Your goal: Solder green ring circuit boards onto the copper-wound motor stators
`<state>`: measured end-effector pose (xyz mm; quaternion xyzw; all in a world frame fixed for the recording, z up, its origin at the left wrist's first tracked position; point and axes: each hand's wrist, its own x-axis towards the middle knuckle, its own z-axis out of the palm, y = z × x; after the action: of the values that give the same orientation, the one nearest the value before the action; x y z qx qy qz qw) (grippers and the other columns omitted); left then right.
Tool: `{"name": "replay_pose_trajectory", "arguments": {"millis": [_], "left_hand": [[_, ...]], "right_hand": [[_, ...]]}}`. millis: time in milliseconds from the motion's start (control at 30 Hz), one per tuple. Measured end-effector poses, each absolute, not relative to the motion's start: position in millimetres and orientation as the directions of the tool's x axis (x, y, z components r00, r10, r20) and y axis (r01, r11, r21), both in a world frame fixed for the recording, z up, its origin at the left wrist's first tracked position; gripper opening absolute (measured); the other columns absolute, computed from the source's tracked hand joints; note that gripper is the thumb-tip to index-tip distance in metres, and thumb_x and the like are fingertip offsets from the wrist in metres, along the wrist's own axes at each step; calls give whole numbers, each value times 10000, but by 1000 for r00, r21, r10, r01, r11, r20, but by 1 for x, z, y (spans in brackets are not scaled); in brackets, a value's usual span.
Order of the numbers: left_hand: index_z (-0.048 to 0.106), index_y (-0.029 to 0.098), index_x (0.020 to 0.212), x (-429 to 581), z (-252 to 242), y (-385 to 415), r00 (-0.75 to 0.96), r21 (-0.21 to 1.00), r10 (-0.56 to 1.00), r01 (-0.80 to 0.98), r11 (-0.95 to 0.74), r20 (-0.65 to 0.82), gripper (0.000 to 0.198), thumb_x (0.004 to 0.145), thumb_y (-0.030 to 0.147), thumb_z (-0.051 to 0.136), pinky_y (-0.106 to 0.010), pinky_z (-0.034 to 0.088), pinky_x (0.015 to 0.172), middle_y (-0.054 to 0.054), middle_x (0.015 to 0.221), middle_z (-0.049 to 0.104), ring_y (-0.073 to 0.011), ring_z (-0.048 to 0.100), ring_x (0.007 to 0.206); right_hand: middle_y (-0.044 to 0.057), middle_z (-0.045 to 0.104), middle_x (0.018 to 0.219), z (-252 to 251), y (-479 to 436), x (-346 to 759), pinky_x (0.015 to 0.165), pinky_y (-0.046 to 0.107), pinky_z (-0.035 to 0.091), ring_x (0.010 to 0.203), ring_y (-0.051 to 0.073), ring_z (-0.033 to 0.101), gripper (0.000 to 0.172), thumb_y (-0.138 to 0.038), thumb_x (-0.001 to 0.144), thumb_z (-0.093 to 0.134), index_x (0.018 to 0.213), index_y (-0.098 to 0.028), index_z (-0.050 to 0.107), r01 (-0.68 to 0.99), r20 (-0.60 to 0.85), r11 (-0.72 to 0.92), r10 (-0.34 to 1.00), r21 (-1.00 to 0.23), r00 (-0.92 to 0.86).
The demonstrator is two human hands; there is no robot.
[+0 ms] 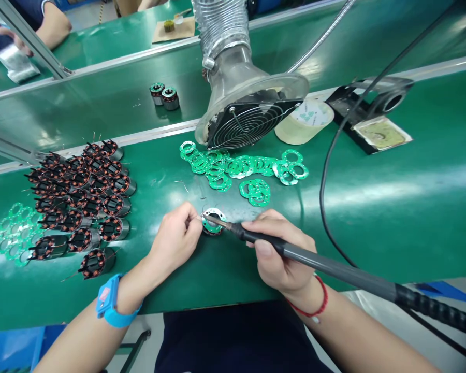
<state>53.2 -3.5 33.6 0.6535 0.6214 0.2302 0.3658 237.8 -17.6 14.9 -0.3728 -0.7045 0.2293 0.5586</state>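
My right hand [281,251] is wrapped round the dark handle of a soldering iron [264,239]. The iron's tip reaches left onto the ring-shaped circuit board on top of a motor stator [213,221], which stands on the green bench in front of me. At the stator's left edge is my left hand [178,230], its fingers closed in a pinch. Whatever lies between those fingertips, perhaps a thin wire, is too small to make out. A blue wrist strap [112,303] circles my left wrist.
Rows of bare stators [81,202] stand to the left beside loose ring boards [17,233]. More green ring boards [252,166] lie beyond my hands, under a fume extractor hood [252,111]. A tape roll [305,122] and a soldering iron stand [376,116] are right. A black cable [326,171] crosses the bench.
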Motion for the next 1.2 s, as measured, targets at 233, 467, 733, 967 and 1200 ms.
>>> {"name": "replay_pose_trajectory", "arguments": {"millis": [233, 467, 733, 967, 1200], "left_hand": [[406, 189, 641, 53, 34, -4, 116, 758, 981, 651, 45, -158, 185, 824, 162, 409, -231, 293, 543, 61, 550, 436, -91, 399, 523], [394, 187, 626, 58, 34, -4, 92, 742, 987, 669, 38, -134, 177, 795, 134, 407, -231, 293, 549, 61, 551, 429, -91, 396, 534], [462, 191, 851, 51, 26, -4, 93, 839, 985, 538, 74, -146, 91, 793, 133, 423, -250, 407, 632, 15, 766, 541, -116, 511, 680], [340, 170, 1241, 57, 13, -19, 305, 658, 952, 711, -250, 31, 549, 780, 238, 629, -486, 390, 975, -140, 1212, 496, -291, 466, 1147], [358, 178, 1210, 64, 6, -19, 292, 682, 950, 672, -289, 115, 477, 798, 165, 597, -467, 407, 965, -124, 1181, 495, -268, 465, 1112]], "right_hand": [[11, 609, 651, 19, -17, 239, 550, 333, 456, 537, 155, 554, 148, -253, 886, 480, 950, -210, 606, 288, 648, 648, 754, -705, -111], [45, 694, 984, 13, -12, 234, 811, 385, 500, 914, 205, 658, 394, -180, 910, 494, 1297, -248, 459, 392, 538, 528, 838, -754, -94], [61, 620, 1190, 5, -5, 227, 921, 429, 458, 1096, 233, 577, 460, -211, 887, 533, 1320, -251, 383, 512, 293, 421, 903, -749, -314], [58, 647, 1106, 4, -10, 225, 854, 399, 450, 1001, 237, 565, 377, -240, 913, 520, 1278, -227, 427, 589, 361, 461, 887, -664, -288], [69, 677, 952, 7, -16, 223, 773, 364, 412, 876, 218, 583, 258, -243, 952, 462, 1189, -165, 527, 726, 437, 515, 840, -456, -321]]}}
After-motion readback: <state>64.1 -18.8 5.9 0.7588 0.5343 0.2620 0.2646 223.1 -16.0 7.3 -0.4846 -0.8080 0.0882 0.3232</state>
